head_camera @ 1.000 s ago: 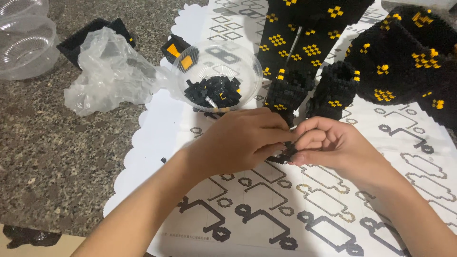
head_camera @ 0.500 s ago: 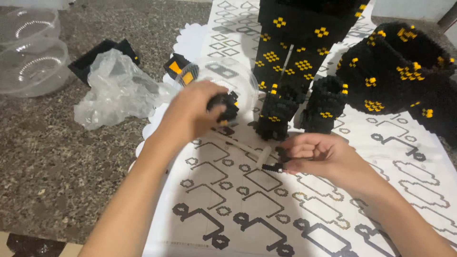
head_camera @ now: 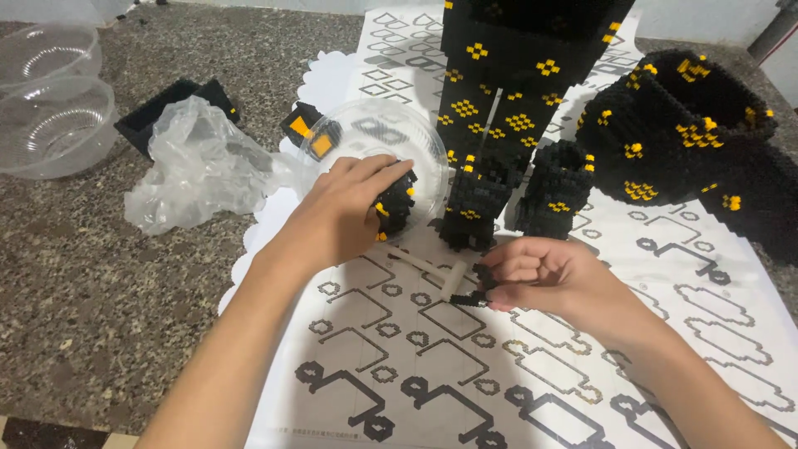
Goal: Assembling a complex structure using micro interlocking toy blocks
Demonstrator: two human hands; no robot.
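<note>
- A speckled stone counter [head_camera: 75, 274] carries a white sheet printed with dark outline shapes [head_camera: 432, 349], scalloped along its left edge
- On the sheet stand large black brick-built pieces with yellow dots: a tall tower [head_camera: 524, 75] at the top centre, 2 small blocky feet [head_camera: 519, 195] beneath it, and a rounded shell [head_camera: 682, 125] to the right
- The left hand [head_camera: 341, 212] reaches into a clear plastic bowl [head_camera: 374, 125] just left of the tower, fingers curled down over a heap of small black and yellow bricks [head_camera: 397, 204]; whether it has pinched one I cannot tell
- The right hand [head_camera: 540, 278] rests low on the sheet, fingertips pressed together on a small black assembly [head_camera: 475, 298] that touches the paper
- A slim white tool [head_camera: 436, 270] lies between the 2 hands, its long axis running left to right, nearer the right hand
- The bowl of bricks lies up and left of the small assembly, so the left hand is the nearer to the loose bricks
- Off to the left sit a crumpled clear bag [head_camera: 195, 166], a flat black plate [head_camera: 170, 112] and 2 stacked empty clear bowls [head_camera: 50, 108]
</note>
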